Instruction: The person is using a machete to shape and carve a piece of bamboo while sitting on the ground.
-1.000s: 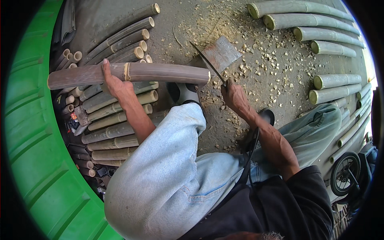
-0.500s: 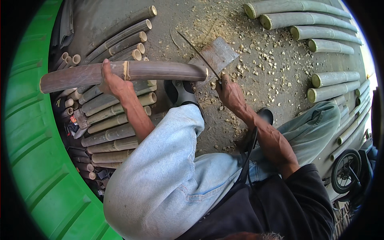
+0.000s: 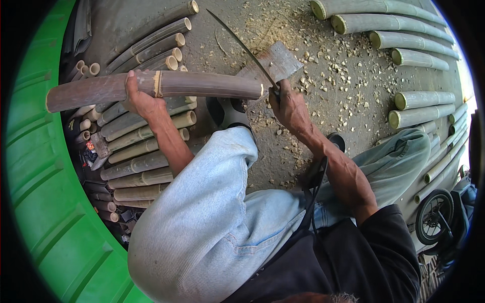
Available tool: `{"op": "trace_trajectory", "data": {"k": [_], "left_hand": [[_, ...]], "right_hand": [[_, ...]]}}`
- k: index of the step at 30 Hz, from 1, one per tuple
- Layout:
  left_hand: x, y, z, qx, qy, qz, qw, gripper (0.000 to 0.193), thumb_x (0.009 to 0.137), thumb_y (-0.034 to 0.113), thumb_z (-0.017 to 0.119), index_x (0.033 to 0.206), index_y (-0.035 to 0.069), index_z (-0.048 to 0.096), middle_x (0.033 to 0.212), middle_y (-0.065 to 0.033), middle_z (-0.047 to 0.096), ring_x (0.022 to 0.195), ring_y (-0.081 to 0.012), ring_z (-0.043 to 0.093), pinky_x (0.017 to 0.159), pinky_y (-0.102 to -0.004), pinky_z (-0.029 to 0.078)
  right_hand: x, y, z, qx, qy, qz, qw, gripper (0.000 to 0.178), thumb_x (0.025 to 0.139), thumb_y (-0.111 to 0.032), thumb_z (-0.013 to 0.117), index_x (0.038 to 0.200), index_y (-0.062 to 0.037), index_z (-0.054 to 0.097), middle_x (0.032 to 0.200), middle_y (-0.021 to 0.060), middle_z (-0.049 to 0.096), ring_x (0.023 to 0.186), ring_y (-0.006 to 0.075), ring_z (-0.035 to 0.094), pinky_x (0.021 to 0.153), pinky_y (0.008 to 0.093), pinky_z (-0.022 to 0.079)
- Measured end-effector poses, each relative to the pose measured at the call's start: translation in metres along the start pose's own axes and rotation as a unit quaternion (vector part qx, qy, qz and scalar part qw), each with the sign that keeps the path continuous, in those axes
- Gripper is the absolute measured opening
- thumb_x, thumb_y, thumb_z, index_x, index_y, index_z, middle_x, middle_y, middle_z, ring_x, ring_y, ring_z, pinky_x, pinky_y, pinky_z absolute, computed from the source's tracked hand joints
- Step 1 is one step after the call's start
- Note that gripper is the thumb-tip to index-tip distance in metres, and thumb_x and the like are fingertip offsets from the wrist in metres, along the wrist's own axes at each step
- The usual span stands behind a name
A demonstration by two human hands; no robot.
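My left hand [image 3: 143,100] is closed around a thick brown bamboo pole [image 3: 212,85], left of its ringed joint. The pole lies crosswise in front of me, its pale cut end on the right, near my right hand [image 3: 292,107]. That hand grips the handle of a machete [image 3: 242,46], whose long dark blade slants up and to the left, beyond the pole's right end. Under the blade lies a flat worn wooden board [image 3: 283,63] on the ground. Fingers of my left hand are partly hidden behind the pole.
Pale wood chips [image 3: 343,76] litter the ground around the board. Cut bamboo pieces [image 3: 146,177] are piled at the left, beside a green ribbed metal sheet [image 3: 50,202]. More bamboo lengths [image 3: 394,24] lie in rows at the right. A small wheel [image 3: 433,217] stands at the lower right.
The machete blade has risen, its tip now farther up and left. The bamboo pole has shifted slightly up and left at its left end, still in my left hand.
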State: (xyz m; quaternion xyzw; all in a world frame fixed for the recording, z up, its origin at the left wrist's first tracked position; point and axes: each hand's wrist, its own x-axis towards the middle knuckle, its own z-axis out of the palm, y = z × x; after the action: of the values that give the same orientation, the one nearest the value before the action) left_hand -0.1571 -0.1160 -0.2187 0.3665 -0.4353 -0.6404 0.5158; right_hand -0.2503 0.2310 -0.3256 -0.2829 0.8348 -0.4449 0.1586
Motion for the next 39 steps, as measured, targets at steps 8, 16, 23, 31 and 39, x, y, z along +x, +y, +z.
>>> {"op": "trace_trajectory", "data": {"k": [8,16,23,31,39], "left_hand": [[-0.003,0.001,0.004,0.005,-0.009,0.015,1.000,0.043,0.087,0.026,0.075,0.119,0.002,0.057,0.106,-0.0125,0.062,0.097,-0.0301,0.065,0.086,-0.0490,0.058],[-0.010,0.003,-0.004,-0.020,-0.068,-0.004,0.998,0.043,0.088,0.027,0.071,0.118,-0.001,0.056,0.108,-0.0138,0.063,0.101,-0.0312,0.066,0.092,-0.0492,0.056],[-0.019,0.017,0.016,0.037,-0.021,-0.015,0.999,0.062,0.086,0.029,0.079,0.134,-0.004,0.057,0.124,-0.0132,0.063,0.116,-0.0274,0.060,0.104,-0.0454,0.049],[-0.016,0.009,0.020,0.107,0.079,0.018,0.991,0.065,0.091,0.026,0.074,0.139,-0.011,0.055,0.140,-0.0197,0.056,0.124,-0.0294,0.057,0.109,-0.0431,0.044],[-0.013,0.013,0.014,0.070,0.049,-0.016,0.996,0.062,0.089,0.029,0.075,0.136,-0.005,0.055,0.128,-0.0152,0.060,0.111,-0.0287,0.064,0.096,-0.0455,0.054]], "right_hand": [[-0.007,0.015,0.010,-0.098,-0.089,0.095,0.987,0.022,0.098,-0.016,0.061,0.100,0.0035,0.051,0.069,0.0273,0.065,0.064,0.0460,0.067,0.056,0.0544,0.049],[-0.001,-0.007,-0.001,0.025,-0.011,0.024,0.999,0.027,0.098,-0.019,0.062,0.104,0.0053,0.053,0.076,0.0287,0.067,0.071,0.0494,0.069,0.063,0.0551,0.054],[-0.012,0.016,0.007,-0.067,-0.123,0.099,0.985,0.026,0.099,-0.020,0.060,0.093,0.0041,0.051,0.073,0.0310,0.064,0.067,0.0488,0.065,0.062,0.0556,0.049],[-0.002,-0.012,-0.003,0.097,0.008,-0.022,0.995,0.027,0.099,-0.021,0.062,0.103,0.0028,0.051,0.078,0.0300,0.067,0.074,0.0505,0.068,0.066,0.0567,0.052],[-0.007,0.008,0.005,-0.071,-0.135,0.128,0.980,0.024,0.097,-0.017,0.063,0.100,0.0030,0.049,0.071,0.0290,0.063,0.064,0.0475,0.065,0.058,0.0539,0.048]]}}
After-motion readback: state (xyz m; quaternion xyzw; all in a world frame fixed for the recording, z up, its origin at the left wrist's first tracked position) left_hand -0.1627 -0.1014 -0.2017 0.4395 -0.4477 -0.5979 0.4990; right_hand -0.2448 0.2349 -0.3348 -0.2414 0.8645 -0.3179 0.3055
